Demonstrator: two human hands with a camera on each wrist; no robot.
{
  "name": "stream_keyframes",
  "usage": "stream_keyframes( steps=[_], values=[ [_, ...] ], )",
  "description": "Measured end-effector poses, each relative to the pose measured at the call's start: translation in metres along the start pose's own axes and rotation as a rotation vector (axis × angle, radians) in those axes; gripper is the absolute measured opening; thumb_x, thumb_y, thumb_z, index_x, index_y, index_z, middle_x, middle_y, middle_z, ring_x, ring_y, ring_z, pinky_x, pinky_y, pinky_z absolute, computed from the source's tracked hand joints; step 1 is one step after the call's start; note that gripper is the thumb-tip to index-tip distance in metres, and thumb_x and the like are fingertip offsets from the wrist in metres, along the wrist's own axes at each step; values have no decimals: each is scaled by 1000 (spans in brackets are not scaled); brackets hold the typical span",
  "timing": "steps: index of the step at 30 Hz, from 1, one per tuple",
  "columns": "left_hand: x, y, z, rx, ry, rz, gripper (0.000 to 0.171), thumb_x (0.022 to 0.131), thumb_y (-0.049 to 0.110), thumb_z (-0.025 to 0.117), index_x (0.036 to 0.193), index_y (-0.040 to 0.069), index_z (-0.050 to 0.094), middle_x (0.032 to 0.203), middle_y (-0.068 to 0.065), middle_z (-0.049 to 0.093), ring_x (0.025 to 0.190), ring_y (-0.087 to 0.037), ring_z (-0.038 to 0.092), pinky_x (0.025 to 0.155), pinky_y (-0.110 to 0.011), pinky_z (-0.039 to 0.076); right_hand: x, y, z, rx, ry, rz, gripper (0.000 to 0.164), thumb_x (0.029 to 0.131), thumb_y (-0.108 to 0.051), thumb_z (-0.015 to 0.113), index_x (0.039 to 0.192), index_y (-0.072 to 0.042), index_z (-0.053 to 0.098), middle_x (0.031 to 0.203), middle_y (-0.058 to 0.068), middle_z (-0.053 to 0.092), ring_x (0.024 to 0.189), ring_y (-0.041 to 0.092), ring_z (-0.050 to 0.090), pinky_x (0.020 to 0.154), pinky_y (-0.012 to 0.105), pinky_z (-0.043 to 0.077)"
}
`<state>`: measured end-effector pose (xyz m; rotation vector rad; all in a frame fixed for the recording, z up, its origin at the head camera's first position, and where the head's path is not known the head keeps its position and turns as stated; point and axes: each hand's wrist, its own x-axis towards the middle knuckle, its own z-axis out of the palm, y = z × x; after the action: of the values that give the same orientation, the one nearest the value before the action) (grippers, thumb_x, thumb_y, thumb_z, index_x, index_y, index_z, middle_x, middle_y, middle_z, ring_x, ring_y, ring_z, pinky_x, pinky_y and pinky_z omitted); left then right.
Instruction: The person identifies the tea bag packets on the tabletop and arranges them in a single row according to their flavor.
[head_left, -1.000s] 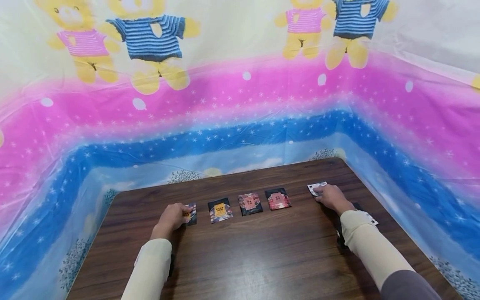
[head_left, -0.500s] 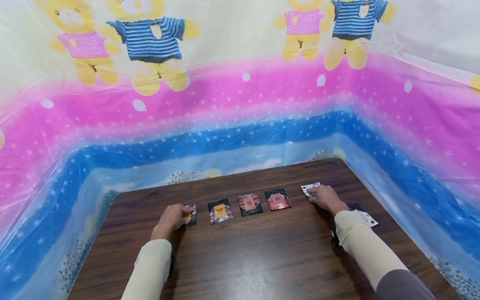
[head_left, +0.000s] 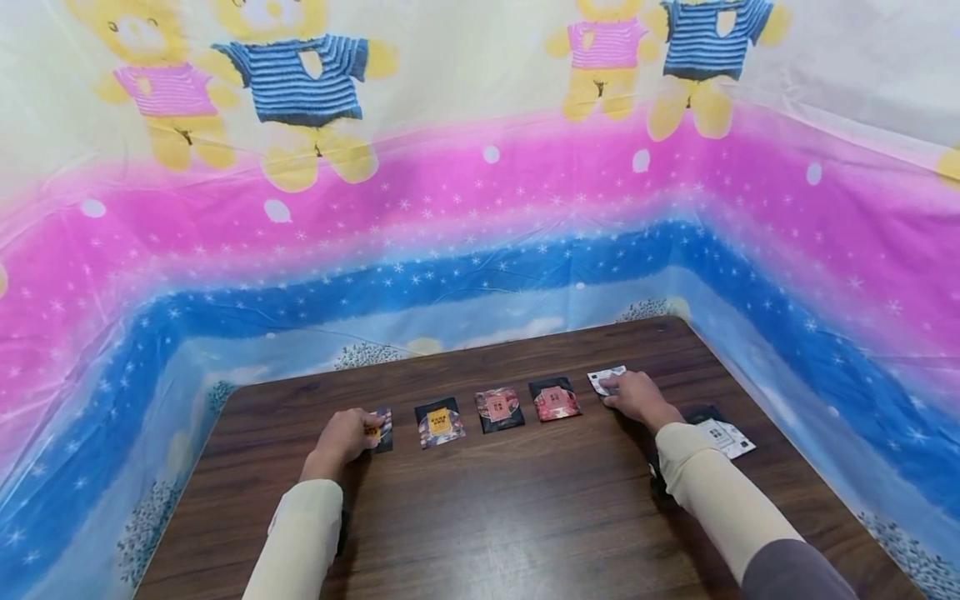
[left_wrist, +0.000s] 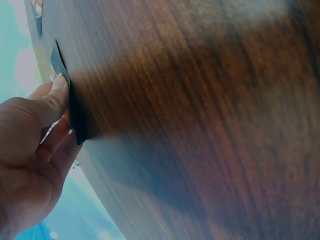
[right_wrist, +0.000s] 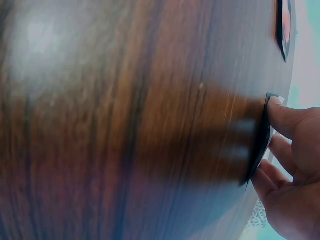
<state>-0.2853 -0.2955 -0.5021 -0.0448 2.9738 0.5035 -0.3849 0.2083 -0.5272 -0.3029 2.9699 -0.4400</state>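
Observation:
At the left end of a row of square sachets, my left hand (head_left: 343, 435) holds a dark sachet with an orange label (head_left: 386, 430), flat at the table; its fingers cover part of it. In the left wrist view the thumb (left_wrist: 59, 89) lies at the sachet's dark edge (left_wrist: 73, 107). Over at the right end, my right hand (head_left: 639, 397) grips a white-faced sachet (head_left: 604, 379) between thumb and fingers, low over the wood. The right wrist view has that sachet's dark edge (right_wrist: 261, 145) between the thumb and the other fingers.
Between the hands lie an orange-labelled sachet (head_left: 440, 422), a pink-labelled sachet (head_left: 498, 408) and a red-and-pink sachet (head_left: 555, 399). Another white-and-black sachet (head_left: 724, 435) lies beside the right forearm. The brown wooden table (head_left: 480, 517) meets a printed curtain (head_left: 450, 200) behind.
My right hand has slid left with the white-faced sachet, closer to the row. More of the sachet by the right forearm shows. The left hand stays in place.

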Motion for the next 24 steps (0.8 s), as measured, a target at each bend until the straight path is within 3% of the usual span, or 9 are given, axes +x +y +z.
stream_keyframes(
  steps=[14, 24],
  values=[
    [1, 1, 0, 17, 14, 0, 39, 92, 6, 74, 131, 11, 70, 137, -26, 62, 118, -41, 61, 103, -58, 49, -1, -16, 5, -20, 27, 5, 45, 99, -23, 67, 143, -14, 61, 149, 18, 56, 138, 48, 47, 115, 59, 37],
    [1, -1, 4, 6, 12, 3, 40, 92, 7, 74, 131, 11, 70, 136, -25, 62, 119, -41, 61, 103, -58, 49, 0, -17, 8, -14, 35, -3, 45, 100, -23, 67, 144, -15, 60, 147, 19, 57, 137, 48, 48, 114, 61, 38]
  ],
)
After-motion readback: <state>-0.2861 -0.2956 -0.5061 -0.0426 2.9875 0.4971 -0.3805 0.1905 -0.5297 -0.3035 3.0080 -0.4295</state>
